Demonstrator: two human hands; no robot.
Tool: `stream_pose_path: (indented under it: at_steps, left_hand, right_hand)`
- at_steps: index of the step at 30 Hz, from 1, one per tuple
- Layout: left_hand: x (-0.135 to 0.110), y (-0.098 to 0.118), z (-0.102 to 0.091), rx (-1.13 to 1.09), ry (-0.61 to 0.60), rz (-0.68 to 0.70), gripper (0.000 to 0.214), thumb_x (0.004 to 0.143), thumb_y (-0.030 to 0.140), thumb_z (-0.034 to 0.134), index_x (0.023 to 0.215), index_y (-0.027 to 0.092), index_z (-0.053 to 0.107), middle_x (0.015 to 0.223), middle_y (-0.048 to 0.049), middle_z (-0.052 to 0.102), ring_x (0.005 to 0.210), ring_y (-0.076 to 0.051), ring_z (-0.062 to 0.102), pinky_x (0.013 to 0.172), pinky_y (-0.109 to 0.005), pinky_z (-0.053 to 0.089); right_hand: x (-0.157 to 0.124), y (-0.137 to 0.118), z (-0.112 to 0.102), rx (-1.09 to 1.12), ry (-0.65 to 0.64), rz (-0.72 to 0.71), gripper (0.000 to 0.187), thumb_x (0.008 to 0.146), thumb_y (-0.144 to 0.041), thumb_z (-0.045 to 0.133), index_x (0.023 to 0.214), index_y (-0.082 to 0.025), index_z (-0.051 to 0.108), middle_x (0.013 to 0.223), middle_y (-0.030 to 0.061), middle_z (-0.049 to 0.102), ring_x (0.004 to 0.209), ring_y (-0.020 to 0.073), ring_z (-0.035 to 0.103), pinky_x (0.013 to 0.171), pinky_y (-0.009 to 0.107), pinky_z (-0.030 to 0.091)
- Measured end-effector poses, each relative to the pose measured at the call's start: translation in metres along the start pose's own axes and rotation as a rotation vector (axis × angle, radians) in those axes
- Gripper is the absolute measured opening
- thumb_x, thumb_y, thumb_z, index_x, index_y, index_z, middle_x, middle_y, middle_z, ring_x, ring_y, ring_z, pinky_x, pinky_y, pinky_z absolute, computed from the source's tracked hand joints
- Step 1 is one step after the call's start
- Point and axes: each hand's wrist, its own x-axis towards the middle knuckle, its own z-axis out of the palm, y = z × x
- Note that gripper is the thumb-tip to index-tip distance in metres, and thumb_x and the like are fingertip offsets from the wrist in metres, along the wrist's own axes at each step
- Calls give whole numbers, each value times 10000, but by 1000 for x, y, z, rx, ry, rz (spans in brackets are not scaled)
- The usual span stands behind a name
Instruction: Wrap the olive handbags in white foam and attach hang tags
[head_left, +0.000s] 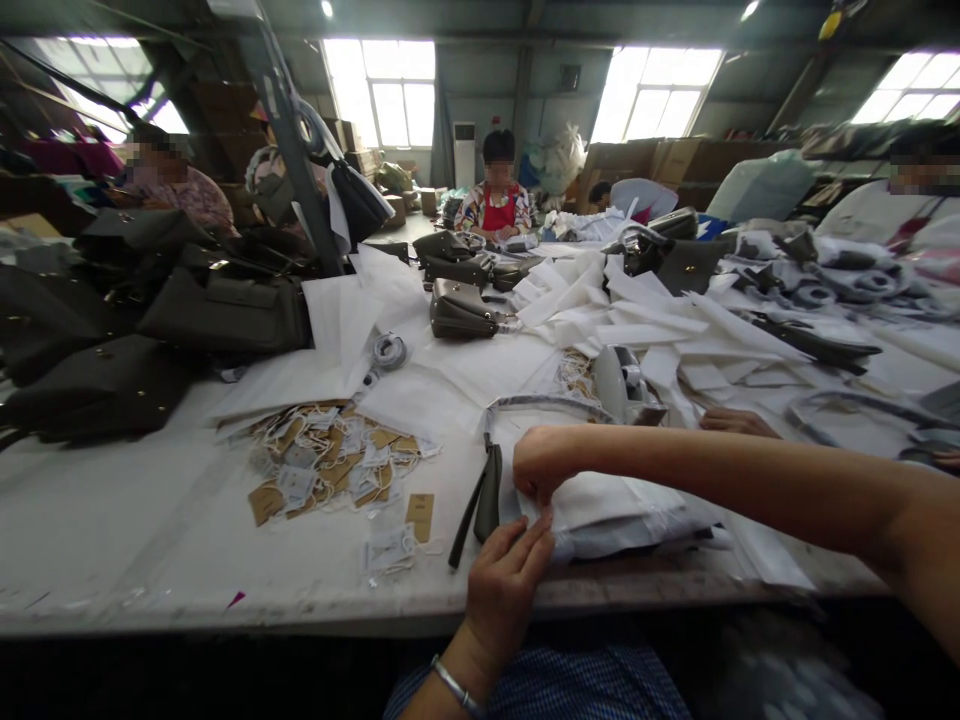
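A handbag wrapped in a white sheet lies flat at the table's front edge, with a dark part showing underneath. At its left end my right hand reaches across with fingers bent and pinched on the sheet's edge. My left hand, a silver bangle on its wrist, meets it from below, fingers together and pressed on the same edge. What lies between the fingertips is mostly hidden. Beside them rests a dark olive leather flap or tab, and a grey-wrapped strap curves behind the bag.
A pile of brown tags with white strings lies to the left, near a single brown tag. Dark handbags are heaped at far left. Loose white sheets cover the back. Another person's hand is at right; co-workers sit beyond.
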Motion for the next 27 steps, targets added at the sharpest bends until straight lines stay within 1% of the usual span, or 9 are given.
stream_pose_path:
  at_steps: [4, 10, 14, 17, 21, 22, 24, 26, 27]
  left_hand:
    - [-2, -1, 2, -16, 30, 3, 231, 933, 131, 592, 1127, 213, 687, 1199, -4, 728, 1034, -223, 684, 895, -350, 591]
    - [-5, 1, 4, -8, 28, -28, 250, 926, 114, 594, 1133, 225, 681, 1191, 0, 732, 1042, -219, 686, 898, -349, 596]
    - [-3, 2, 2, -1, 30, -36, 232, 934, 124, 583, 1113, 235, 681, 1179, 0, 737, 1033, -210, 689, 895, -338, 597]
    - [-2, 3, 1, -6, 29, -31, 224, 950, 132, 556, 1113, 229, 676, 1179, 0, 737, 1018, -208, 691, 882, -330, 601]
    - [-1, 3, 0, -7, 25, -31, 222, 961, 138, 533, 1107, 228, 675, 1175, 6, 739, 1015, -207, 689, 880, -327, 601]
    - [-1, 3, 0, -5, 26, -33, 222, 964, 140, 529, 1103, 229, 677, 1171, 8, 740, 1010, -205, 690, 877, -324, 601]
    - [-1, 3, 0, -2, 36, -37, 224, 969, 139, 517, 1096, 229, 679, 1164, 9, 743, 997, -202, 692, 864, -321, 604]
    - [-1, 3, 1, 2, 43, -34, 222, 972, 141, 512, 1090, 227, 679, 1164, 10, 743, 991, -205, 693, 852, -328, 607]
    - [-1, 3, 1, 3, 42, -29, 219, 972, 142, 513, 1089, 225, 679, 1166, 10, 741, 992, -208, 693, 849, -334, 608]
  right_hand:
    - [5, 3, -5, 1, -52, -10, 206, 573, -374, 894, 694, -249, 783, 572, -77, 664, 461, 80, 410, 530, 257, 243]
    - [-2, 17, -7, 96, -16, 7, 190, 677, -350, 836, 813, -225, 791, 681, -51, 715, 544, 92, 500, 539, 248, 268]
    - [3, 45, -9, 170, 49, 75, 237, 719, -374, 806, 852, -180, 782, 730, -22, 729, 596, 105, 556, 564, 232, 313]
    - [15, 63, -7, 197, 64, 126, 205, 707, -351, 809, 824, -186, 781, 728, -21, 729, 619, 116, 589, 595, 223, 356]
    - [19, 73, 0, 176, 165, 275, 127, 692, -283, 803, 748, -171, 777, 743, 53, 745, 704, 213, 655, 659, 283, 415]
    - [16, 71, 3, 173, 210, 311, 125, 725, -284, 775, 773, -169, 782, 780, 78, 753, 745, 244, 671, 679, 303, 429]
    - [3, 63, 11, 192, 297, 336, 199, 833, -326, 675, 925, -189, 786, 913, 97, 766, 857, 271, 688, 737, 320, 456]
    - [-14, 49, 23, 234, 344, 306, 339, 897, -430, 599, 1124, -224, 742, 1065, 88, 754, 970, 267, 682, 814, 315, 472]
    - [-21, 41, 30, 256, 352, 282, 444, 882, -507, 604, 1210, -226, 703, 1145, 94, 732, 1031, 276, 667, 858, 320, 473]
